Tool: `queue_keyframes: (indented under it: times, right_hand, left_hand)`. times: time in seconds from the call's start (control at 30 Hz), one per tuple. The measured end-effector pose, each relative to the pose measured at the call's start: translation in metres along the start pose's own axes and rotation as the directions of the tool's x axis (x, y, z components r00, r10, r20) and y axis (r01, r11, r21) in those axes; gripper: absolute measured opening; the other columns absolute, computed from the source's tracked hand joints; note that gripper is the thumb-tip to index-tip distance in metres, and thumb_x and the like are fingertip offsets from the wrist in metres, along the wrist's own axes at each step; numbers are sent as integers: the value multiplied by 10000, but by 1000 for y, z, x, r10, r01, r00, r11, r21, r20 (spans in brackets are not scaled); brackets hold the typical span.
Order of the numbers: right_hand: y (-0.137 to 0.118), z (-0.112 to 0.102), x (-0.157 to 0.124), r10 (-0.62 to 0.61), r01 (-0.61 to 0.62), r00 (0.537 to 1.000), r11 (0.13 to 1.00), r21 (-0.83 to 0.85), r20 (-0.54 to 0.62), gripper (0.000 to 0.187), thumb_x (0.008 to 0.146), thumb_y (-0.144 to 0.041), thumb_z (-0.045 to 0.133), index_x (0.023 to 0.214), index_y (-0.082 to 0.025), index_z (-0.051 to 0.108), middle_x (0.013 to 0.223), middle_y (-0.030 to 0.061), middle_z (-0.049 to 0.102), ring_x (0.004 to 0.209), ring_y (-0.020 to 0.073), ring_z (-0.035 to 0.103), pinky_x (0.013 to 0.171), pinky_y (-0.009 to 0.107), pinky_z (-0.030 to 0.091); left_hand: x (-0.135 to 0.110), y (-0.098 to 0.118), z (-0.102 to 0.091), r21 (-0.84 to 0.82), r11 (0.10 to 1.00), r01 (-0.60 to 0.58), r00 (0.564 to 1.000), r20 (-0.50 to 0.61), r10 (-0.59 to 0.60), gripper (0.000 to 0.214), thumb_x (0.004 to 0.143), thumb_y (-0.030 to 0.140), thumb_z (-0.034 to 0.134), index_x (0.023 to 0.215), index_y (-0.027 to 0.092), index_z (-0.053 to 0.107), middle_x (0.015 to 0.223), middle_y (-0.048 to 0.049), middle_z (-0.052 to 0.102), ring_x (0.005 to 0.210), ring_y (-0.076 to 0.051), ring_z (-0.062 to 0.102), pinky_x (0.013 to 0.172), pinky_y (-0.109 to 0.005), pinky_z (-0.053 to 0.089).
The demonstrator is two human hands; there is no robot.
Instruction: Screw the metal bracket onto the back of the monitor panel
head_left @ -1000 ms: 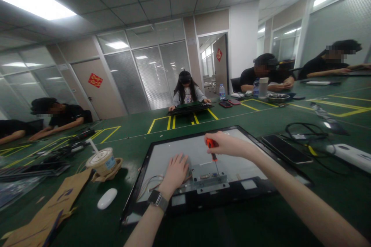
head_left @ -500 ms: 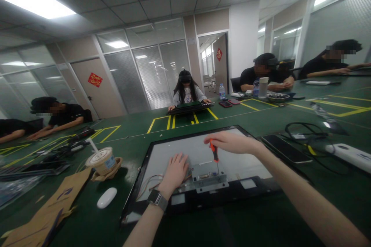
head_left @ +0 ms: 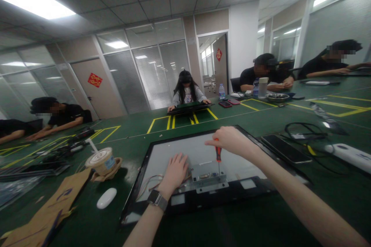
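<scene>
A flat display panel [head_left: 197, 147] with a black frame lies in front of me, its pale grey back facing up. Near its close edge sits a metal bracket [head_left: 213, 181] with connector ports in it. My right hand [head_left: 230, 139] is closed around the top of a red and black screwdriver [head_left: 218, 154], which stands nearly upright with its tip at the right part of the bracket. My left hand [head_left: 176, 168] rests flat on the panel, left of the bracket, fingers stretched out. Thin wires [head_left: 149, 183] run beside it on the left.
On the left are a lidded drink cup [head_left: 101, 160] in a cardboard holder, a white oval case [head_left: 106, 198] and a brown paper bag [head_left: 49, 208]. To the right lie a black phone [head_left: 285, 148], cables and a white power strip [head_left: 352, 156]. Several people sit around the green table [head_left: 136, 123].
My right hand has shifted slightly right and its fingers have curled more around the screwdriver, which now stands more upright. The left hand and panel stay put.
</scene>
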State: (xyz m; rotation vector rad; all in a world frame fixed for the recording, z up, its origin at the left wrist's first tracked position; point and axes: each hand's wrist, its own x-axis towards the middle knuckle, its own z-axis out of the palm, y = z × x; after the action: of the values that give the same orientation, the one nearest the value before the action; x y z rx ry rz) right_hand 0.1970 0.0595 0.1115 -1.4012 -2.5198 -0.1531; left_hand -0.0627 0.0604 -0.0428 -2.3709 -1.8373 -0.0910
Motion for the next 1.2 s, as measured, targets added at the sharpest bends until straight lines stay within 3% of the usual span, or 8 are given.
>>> queue_keyframes:
  times: [0.17,0.33,0.53,0.67,0.83,1.07,1.2]
  right_hand:
    - [3,1,-1,75,-75,997,997,-19,30,352,922,-368,557,678,-178,725,702,127,710,715,275,681,578,294,383]
    - [6,-2,-4,-9,-3,999,964,267,44,97,812,-246,613,815,-202,700,743,52,714,772,237,650,619,271,402]
    - [14,-14,-11,-190,112,977,835,539,91,142,777,-281,663,839,-168,723,709,22,684,608,148,584,560,241,432]
    - [19,-17,-14,-187,35,967,776,630,176,284,790,-274,619,996,-140,761,724,52,723,561,154,635,562,259,504]
    - [17,-14,-12,-191,52,970,770,636,152,283,836,-349,604,921,-135,768,680,50,712,569,155,637,569,256,517]
    - [13,-15,-14,-215,103,964,844,527,155,169,792,-157,560,868,-157,711,801,53,720,687,170,618,629,257,451]
    - [4,2,-14,-123,44,985,859,511,122,189,848,-156,484,785,-168,662,792,59,695,727,185,606,671,274,436]
  left_hand:
    - [0,0,-1,-5,1000,-3,1000,16,3,465,1018,272,293,1450,207,454,1531,-105,428,1410,-298,378,1143,-510,318]
    - [0,1,-4,-12,1000,3,1000,20,-2,465,1020,278,293,1451,205,451,1528,-120,428,1411,-288,379,1142,-506,321]
    - [-1,1,-5,-20,1000,6,999,37,-5,466,1022,277,287,1453,201,448,1538,-114,414,1416,-286,372,1147,-497,316]
    - [0,0,-1,-14,1000,2,1000,26,-2,464,1021,280,289,1452,214,447,1537,-113,416,1415,-279,374,1144,-498,321]
    - [1,-1,0,-16,1000,4,1000,19,-4,468,1017,271,289,1456,214,442,1532,-111,424,1409,-274,383,1148,-492,316]
    - [-1,2,-8,-27,1000,10,999,38,-9,467,1022,289,295,1453,204,451,1538,-99,418,1418,-290,367,1152,-487,309]
    - [-1,2,-7,-17,1000,6,1000,31,-5,462,1024,286,297,1449,194,455,1533,-103,424,1408,-293,381,1151,-490,313]
